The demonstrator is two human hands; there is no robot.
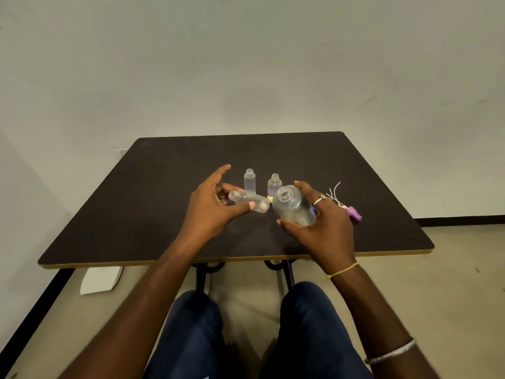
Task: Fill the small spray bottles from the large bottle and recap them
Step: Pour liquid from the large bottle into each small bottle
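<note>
Left hand [216, 206] pinches small uncapped spray bottle [250, 200], lying tilted, mouth toward frame left, centre frame. Right hand [319, 222] wrapped around large bottle [293, 207], cap off, neck angled up-left. Two more small bottles upright just behind: clear one [250, 181], one with yellowish liquid [274, 187]. Spray tops [347, 203] lie right of centre, beside right hand.

Judgement: stand small bottle up, bring mouths together, tip slowly; necks narrow, spill likely.

Dark table [136, 209]: ample bare room left and near edge; upright bottles close behind hands, easily knocked.

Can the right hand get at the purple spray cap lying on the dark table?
Probably not yet: the right hand is full, gripping the large clear bottle. The purple spray cap lies just beyond it, otherwise unobstructed.
</note>
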